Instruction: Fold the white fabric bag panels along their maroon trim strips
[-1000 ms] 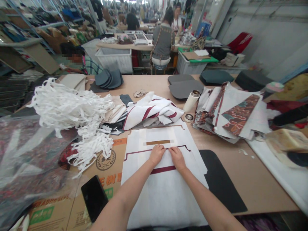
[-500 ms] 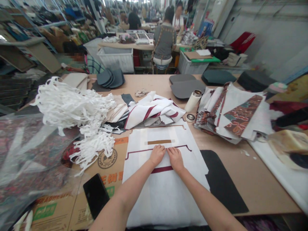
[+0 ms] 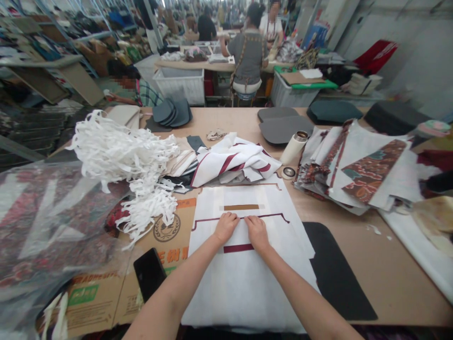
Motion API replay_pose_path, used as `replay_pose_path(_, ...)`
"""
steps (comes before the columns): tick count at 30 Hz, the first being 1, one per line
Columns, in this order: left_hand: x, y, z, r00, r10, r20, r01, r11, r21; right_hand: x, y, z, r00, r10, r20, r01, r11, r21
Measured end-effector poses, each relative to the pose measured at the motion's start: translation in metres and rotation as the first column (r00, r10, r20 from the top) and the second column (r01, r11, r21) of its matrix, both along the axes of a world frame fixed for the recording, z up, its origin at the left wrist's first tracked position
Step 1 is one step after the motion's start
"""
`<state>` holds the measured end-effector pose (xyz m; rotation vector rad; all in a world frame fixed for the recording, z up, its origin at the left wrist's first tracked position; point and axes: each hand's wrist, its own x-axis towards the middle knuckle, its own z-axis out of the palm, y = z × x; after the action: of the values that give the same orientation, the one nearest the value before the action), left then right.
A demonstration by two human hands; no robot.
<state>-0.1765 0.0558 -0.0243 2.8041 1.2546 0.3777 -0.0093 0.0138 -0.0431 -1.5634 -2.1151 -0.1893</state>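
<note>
A white fabric panel (image 3: 247, 278) with dark red trim lines lies flat on the table in front of me. My left hand (image 3: 225, 226) and my right hand (image 3: 257, 231) rest side by side on its upper middle, fingers curled and pressing down at the red trim line. A short brown strip (image 3: 241, 207) lies on the panel just beyond my fingertips. A dark red band (image 3: 238, 248) shows between my wrists. Whether anything is pinched under the fingers is hidden.
A heap of white straps (image 3: 123, 160) sits at left above a cardboard box (image 3: 106, 288) and a black phone (image 3: 149, 281). Folded white-and-red fabric (image 3: 233, 163), a tape roll (image 3: 293, 146), patterned pieces (image 3: 354, 165) and black shapes (image 3: 336, 274) surround the panel. People work at tables behind.
Both hands stay pressed on the same spot of the panel. The view has shifted slightly, so everything sits a little further right in the picture.
</note>
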Motion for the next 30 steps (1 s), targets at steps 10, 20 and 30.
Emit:
replay_pose_path(10, -0.017, -0.003, 0.005, 0.997, -0.008, -0.077, 0.008, 1.0, 0.001, -0.014, -0.002, 0.005, 0.997, 0.056, 0.043, -0.055, 0.998, -0.026)
replay_pose_path(20, -0.046, -0.005, 0.004, 0.996, 0.077, -0.036, -0.079, 0.995, -0.067, -0.042, 0.002, -0.002, 0.985, 0.171, 0.014, -0.171, 0.985, 0.006)
replay_pose_path(30, -0.068, 0.005, 0.017, 0.937, 0.342, 0.073, -0.295, 0.885, -0.36, -0.062, 0.008, 0.002, 0.993, 0.081, -0.084, -0.085, 0.995, -0.047)
